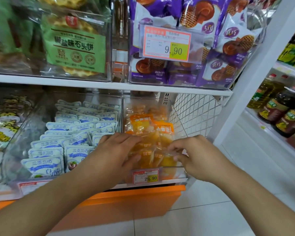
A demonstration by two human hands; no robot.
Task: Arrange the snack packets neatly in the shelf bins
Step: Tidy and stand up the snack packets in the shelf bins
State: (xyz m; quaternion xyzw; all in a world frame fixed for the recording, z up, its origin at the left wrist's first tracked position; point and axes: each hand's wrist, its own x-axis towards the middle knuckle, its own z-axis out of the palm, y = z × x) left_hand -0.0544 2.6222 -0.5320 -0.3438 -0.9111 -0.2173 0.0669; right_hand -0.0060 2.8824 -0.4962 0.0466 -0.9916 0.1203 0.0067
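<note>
Both of your hands were inside the clear bin [180,171] at the right end of the lower shelf, working among the orange packets [150,126]. Your left hand [116,150] lay on the near packets, its fingers curled over their tops and the thumb tucked against their front, so it gripped a small bunch of them. Your right hand [191,154] pinched the clear top edge of a packet between thumb and fingertips, close to the bin's right wall.

The orange packets stood roughly upright at the front and lay looser and tilted toward the back. The bin's front lip ran just under your hands, with a price tag [145,177] clipped to it. On the right, the bin stood beside a white wire mesh panel [194,114], with little room on that side. On the left, a clear wall separated it from the neighbouring bin of white-and-blue packets [61,142], stacked in overlapping rows; your left wrist crossed that bin's near corner.

Above, the white edge of the upper shelf [109,85] overhung the back of both bins, leaving open room only over their front halves. The upper shelf held purple packets [228,43] and a green packet [75,45] in clear bins. Bottles [279,106] stood on a separate rack well to the right.
</note>
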